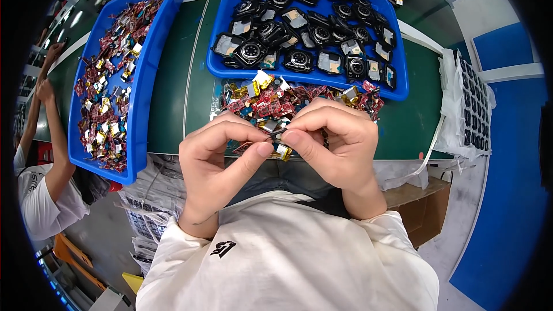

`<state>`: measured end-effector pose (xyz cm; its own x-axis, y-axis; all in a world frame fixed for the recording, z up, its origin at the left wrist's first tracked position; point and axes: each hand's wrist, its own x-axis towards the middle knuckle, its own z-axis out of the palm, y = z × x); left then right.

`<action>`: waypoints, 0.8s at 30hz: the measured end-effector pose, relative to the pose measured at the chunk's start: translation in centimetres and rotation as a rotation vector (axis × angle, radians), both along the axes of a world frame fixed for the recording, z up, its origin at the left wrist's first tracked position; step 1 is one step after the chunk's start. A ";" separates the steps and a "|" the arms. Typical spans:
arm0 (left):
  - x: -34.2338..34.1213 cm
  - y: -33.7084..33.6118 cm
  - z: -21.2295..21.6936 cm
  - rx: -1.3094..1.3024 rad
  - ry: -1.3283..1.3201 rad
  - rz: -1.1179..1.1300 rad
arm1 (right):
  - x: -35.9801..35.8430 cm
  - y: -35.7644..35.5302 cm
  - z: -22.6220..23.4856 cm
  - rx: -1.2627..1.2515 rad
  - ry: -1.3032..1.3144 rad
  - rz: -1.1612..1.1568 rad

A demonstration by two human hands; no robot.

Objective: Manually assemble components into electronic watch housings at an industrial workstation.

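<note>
Central hands [344,138] pinch a small dark piece [277,136], red circuit boards [269,105] above, bare green table [171,83] between upper blue plastic trays [143,95].

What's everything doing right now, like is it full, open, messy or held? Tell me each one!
Left hand: thumb and finger pinched
Right hand: pinched, meeting the left
Small dark part: held between the fingertips
Left blue tray: heaped with mixed parts
Larger blue tray: filled with black casings
Red circuit boards: loose, piled on the table
Cardboard box: open
</note>
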<state>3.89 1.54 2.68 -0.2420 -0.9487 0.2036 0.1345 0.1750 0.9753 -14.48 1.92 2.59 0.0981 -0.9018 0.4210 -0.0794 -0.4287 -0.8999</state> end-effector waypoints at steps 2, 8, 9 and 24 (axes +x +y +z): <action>0.0 0.0 0.0 -0.033 -0.001 -0.002 | -0.3 0.0 0.1 0.004 0.011 0.021; -0.1 -0.1 -0.4 0.042 0.102 -0.054 | -0.9 0.0 0.3 0.092 -0.069 0.074; -0.1 -0.1 -0.3 0.038 0.094 -0.062 | -1.0 0.0 0.4 0.154 -0.103 0.099; -0.1 0.1 -0.5 0.130 0.133 -0.088 | -0.9 0.3 0.4 0.207 -0.124 0.205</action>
